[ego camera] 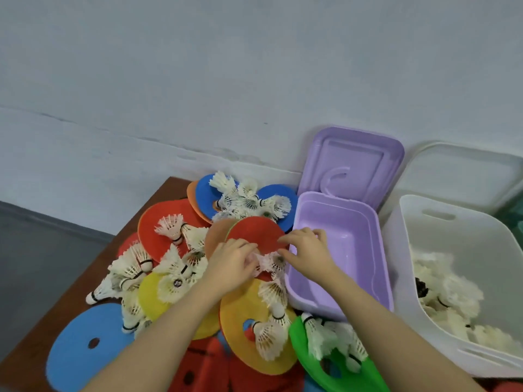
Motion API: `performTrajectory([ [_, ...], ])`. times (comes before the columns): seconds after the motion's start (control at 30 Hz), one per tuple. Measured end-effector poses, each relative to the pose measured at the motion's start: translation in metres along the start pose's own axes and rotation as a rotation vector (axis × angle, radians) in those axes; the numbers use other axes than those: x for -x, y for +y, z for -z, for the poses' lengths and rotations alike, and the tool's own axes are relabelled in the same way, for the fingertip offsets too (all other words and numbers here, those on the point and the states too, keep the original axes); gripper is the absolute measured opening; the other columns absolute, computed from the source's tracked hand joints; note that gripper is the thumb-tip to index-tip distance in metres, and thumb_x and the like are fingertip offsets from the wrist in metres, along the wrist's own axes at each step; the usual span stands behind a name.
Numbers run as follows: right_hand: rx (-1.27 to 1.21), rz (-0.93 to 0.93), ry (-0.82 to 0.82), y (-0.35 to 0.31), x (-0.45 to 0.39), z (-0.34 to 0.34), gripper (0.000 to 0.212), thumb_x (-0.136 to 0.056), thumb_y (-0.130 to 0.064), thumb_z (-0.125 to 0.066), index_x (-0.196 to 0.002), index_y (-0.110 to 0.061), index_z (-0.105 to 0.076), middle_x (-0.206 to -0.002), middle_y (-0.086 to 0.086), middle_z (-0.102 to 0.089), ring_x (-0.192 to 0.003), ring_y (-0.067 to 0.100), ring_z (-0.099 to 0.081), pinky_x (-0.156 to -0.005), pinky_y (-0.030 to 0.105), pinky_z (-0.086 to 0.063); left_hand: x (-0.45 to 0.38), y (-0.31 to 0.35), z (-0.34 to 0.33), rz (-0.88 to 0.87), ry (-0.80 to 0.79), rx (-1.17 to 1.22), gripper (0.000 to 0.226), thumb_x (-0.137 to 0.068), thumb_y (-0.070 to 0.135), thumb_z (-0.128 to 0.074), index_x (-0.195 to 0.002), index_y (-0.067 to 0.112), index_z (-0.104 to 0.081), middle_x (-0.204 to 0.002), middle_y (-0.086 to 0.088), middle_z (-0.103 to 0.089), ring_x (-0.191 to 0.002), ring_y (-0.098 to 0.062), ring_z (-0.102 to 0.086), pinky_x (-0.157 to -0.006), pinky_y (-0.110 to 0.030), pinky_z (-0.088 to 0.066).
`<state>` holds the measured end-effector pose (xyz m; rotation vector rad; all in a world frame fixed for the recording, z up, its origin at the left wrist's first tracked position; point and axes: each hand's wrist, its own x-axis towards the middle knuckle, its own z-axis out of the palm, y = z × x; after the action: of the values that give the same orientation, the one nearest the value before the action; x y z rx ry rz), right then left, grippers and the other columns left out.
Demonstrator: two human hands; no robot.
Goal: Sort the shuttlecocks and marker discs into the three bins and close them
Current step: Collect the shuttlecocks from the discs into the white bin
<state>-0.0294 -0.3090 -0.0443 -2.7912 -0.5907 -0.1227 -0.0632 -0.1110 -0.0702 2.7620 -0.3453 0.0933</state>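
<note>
Two hands, left hand (232, 263) and right hand (307, 250), pinch one shuttlecock (273, 263) beside the purple bin (339, 250). Risk: feathers crush, or red disc (254, 232) slides off pile.

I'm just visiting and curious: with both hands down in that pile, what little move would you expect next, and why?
Probably lifting the shuttlecock that both the left hand and right hand are touching and carrying it right to the white bin, which already holds shuttlecocks. The nearer purple bin looks empty, so it may be meant for discs.
</note>
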Motion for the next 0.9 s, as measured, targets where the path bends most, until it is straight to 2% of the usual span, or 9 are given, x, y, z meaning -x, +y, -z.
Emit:
performTrajectory([
  [0.1,0.103,-0.045,-0.056,-0.004,-0.015,-0.015,0.028,-0.089,-0.04,-0.05,-0.113,-0.031,-0.062,-0.116,-0.011,-0.058,-0.112,0.015,-0.043,-0.094,0.037,-0.01,-0.017,-0.011,-0.015,-0.042,-0.144,-0.025,0.049,-0.091,0.044,-0.046,-0.136,0.026,-0.043,-0.132,0.008,-0.048,-0.121,-0.015,-0.041,-0.096,-0.033,-0.03],
  [0.2,0.177,-0.078,-0.094,-0.006,-0.021,-0.028,0.025,-0.088,-0.036,-0.048,-0.107,-0.03,-0.064,-0.113,-0.012,-0.057,-0.114,0.017,-0.039,-0.096,0.039,-0.005,-0.029,-0.019,-0.031,-0.056,-0.218,0.007,0.055,-0.091,0.049,-0.046,-0.139,0.024,-0.039,-0.139,0.006,-0.044,-0.127,-0.017,-0.038,-0.101,-0.035,-0.03],
  [0.3,0.252,-0.084,-0.131,-0.007,-0.025,-0.038,0.022,-0.087,-0.035,-0.049,-0.099,-0.031,-0.068,-0.106,-0.014,-0.058,-0.114,0.018,-0.037,-0.097,0.041,-0.002,-0.032,-0.026,-0.042,-0.068,-0.256,0.027,0.054,-0.09,0.049,-0.046,-0.137,0.024,-0.04,-0.139,0.006,-0.043,-0.123,-0.017,-0.041,-0.099,-0.033,-0.031],
  [0.43,0.226,-0.107,-0.176,-0.008,-0.029,-0.044,0.016,-0.087,-0.033,-0.054,-0.086,-0.028,-0.07,-0.093,-0.014,-0.062,-0.114,0.015,-0.035,-0.1,0.044,0.004,-0.031,-0.033,-0.05,-0.072,-0.249,0.059,0.052,-0.091,0.048,-0.048,-0.136,0.022,-0.042,-0.137,0.008,-0.042,-0.121,-0.016,-0.041,-0.095,-0.031,-0.029],
  [0.53,0.224,-0.128,-0.165,-0.009,-0.027,-0.043,0.016,-0.088,-0.033,-0.053,-0.087,-0.028,-0.069,-0.089,-0.013,-0.063,-0.113,0.014,-0.037,-0.1,0.044,0.004,-0.033,-0.036,-0.058,-0.067,-0.277,0.106,0.057,-0.089,0.052,-0.049,-0.138,0.025,-0.039,-0.142,0.008,-0.036,-0.125,-0.017,-0.039,-0.098,-0.033,-0.029],
  [0.6,0.25,-0.127,-0.178,-0.009,-0.027,-0.043,0.016,-0.088,-0.035,-0.053,-0.092,-0.031,-0.068,-0.09,-0.014,-0.063,-0.115,0.013,-0.035,-0.098,0.044,0.002,-0.034,-0.036,-0.061,-0.071,-0.3,0.111,0.056,-0.088,0.052,-0.049,-0.137,0.027,-0.04,-0.14,0.007,-0.039,-0.122,-0.018,-0.043,-0.095,-0.034,-0.031],
  [0.67,0.275,-0.118,-0.226,-0.011,-0.029,-0.043,0.016,-0.088,-0.035,-0.054,-0.098,-0.034,-0.067,-0.091,-0.014,-0.063,-0.115,0.015,-0.034,-0.095,0.044,0.0,-0.033,-0.037,-0.062,-0.071,-0.262,0.132,0.048,-0.091,0.045,-0.048,-0.135,0.027,-0.043,-0.135,0.005,-0.044,-0.116,-0.019,-0.046,-0.093,-0.033,-0.032],
  [0.73,0.29,-0.109,-0.249,-0.013,-0.032,-0.043,0.016,-0.088,-0.035,-0.055,-0.095,-0.033,-0.069,-0.09,-0.013,-0.063,-0.114,0.016,-0.034,-0.093,0.044,-0.001,-0.031,-0.038,-0.061,-0.07,-0.189,0.183,0.044,-0.093,0.038,-0.049,-0.134,0.025,-0.046,-0.13,0.006,-0.048,-0.111,-0.018,-0.048,-0.091,-0.033,-0.032],
  [0.9,0.279,-0.072,-0.179,-0.016,-0.03,-0.044,0.018,-0.088,-0.032,-0.053,-0.086,-0.031,-0.071,-0.083,-0.013,-0.063,-0.103,0.013,-0.038,-0.093,0.04,-0.002,-0.024,-0.041,-0.052,-0.104,-0.026,0.293,0.04,-0.091,0.034,-0.054,-0.129,0.023,-0.053,-0.121,0.006,-0.056,-0.107,-0.016,-0.052,-0.091,-0.032,-0.035],
])
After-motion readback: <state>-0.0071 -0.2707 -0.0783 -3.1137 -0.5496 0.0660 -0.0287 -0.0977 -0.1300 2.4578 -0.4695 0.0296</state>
